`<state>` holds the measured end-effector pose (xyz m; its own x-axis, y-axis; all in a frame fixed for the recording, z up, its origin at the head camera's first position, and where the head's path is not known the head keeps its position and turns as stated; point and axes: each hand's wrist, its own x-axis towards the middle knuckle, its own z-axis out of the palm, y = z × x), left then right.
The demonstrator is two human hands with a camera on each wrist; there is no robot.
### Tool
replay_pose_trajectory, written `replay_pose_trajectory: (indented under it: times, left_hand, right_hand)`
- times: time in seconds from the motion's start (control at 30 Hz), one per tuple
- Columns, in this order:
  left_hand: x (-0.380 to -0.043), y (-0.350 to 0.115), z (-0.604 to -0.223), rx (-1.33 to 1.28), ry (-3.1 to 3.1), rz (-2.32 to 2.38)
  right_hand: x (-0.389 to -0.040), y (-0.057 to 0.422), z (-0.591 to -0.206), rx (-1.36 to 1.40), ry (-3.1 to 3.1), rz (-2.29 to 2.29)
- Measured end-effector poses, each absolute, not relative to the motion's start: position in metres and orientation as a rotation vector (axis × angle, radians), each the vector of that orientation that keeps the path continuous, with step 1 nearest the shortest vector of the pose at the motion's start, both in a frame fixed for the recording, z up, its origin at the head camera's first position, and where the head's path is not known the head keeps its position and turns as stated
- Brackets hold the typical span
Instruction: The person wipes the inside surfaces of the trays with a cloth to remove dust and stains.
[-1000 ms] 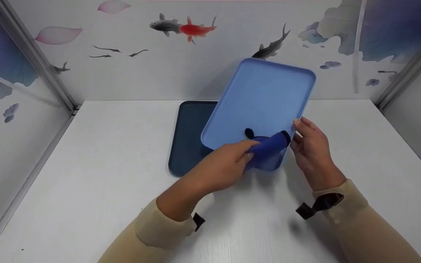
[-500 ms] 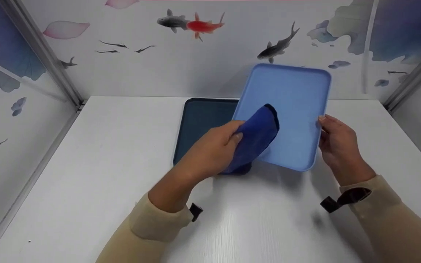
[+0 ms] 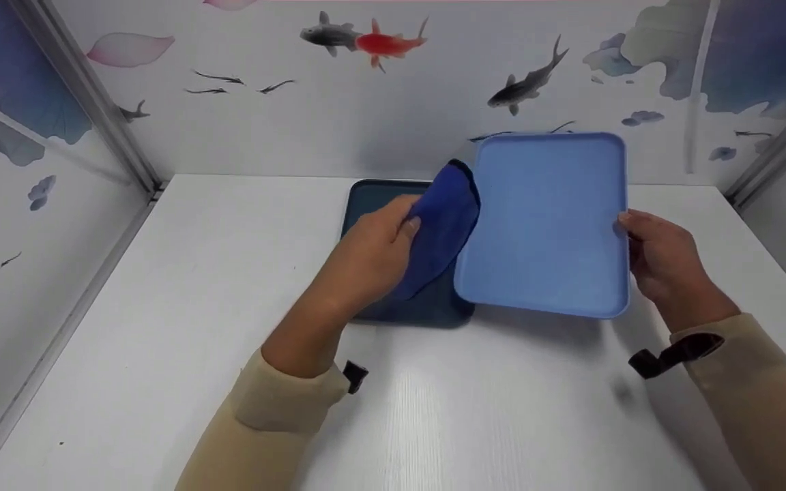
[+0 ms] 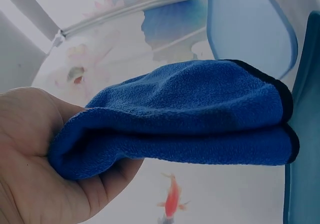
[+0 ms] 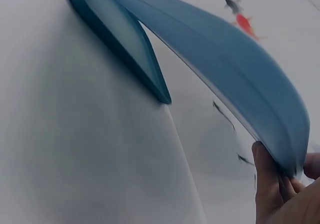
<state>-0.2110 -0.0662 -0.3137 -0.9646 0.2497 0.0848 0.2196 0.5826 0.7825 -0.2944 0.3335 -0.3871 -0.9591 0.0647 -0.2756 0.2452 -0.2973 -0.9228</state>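
Note:
A folded blue cloth (image 3: pixel 439 228) with black edging is gripped by my left hand (image 3: pixel 372 252), thumb on top. In the left wrist view the cloth (image 4: pixel 190 108) is doubled over, its fold tucked into the palm. My right hand (image 3: pixel 666 256) pinches the right rim of a light blue tray (image 3: pixel 543 225), held tilted above the table with its inner face towards me. Beneath the cloth a dark teal tray (image 3: pixel 427 314) lies on the table, partly hidden by the left hand and the cloth. The right wrist view shows the light blue tray (image 5: pixel 215 58) nearly edge-on, fingers behind it.
A white table (image 3: pixel 229 273) spreads under both arms. Behind it stands a white wall panel (image 3: pixel 284 129) printed with fish, and side panels rise at left and right. Each wrist carries a dark camera mount near the beige sleeve cuff.
The cloth has come off the light blue tray and moved left, over the dark teal tray. The right hand has carried the light blue tray rightwards and turned it more upright.

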Motion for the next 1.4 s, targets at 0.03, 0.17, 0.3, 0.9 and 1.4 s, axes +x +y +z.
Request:
replay_pose_trajectory:
  times: [0.03,0.17,0.3,0.9,1.4]
  left_hand:
    - [-0.213,-0.068,-0.314,0.407,2.777,1.357]
    - [-0.22,-0.076,-0.316,0.374,2.85,1.333]
    - [-0.228,-0.084,-0.32,0.292,2.934,1.283]
    - [-0.245,-0.103,-0.33,0.143,2.993,1.298]
    - [-0.245,-0.101,-0.329,0.133,2.986,1.288]
  right_hand:
    - [-0.296,0.337,-0.387,0.373,1.795,-2.407]
    - [-0.302,0.348,-0.386,0.326,1.835,-2.364]
    - [-0.308,0.354,-0.386,0.321,1.902,-2.254]
    - [-0.326,0.362,-0.402,0.386,1.985,-2.038]
    - [-0.341,0.363,-0.421,0.401,2.181,-1.67]
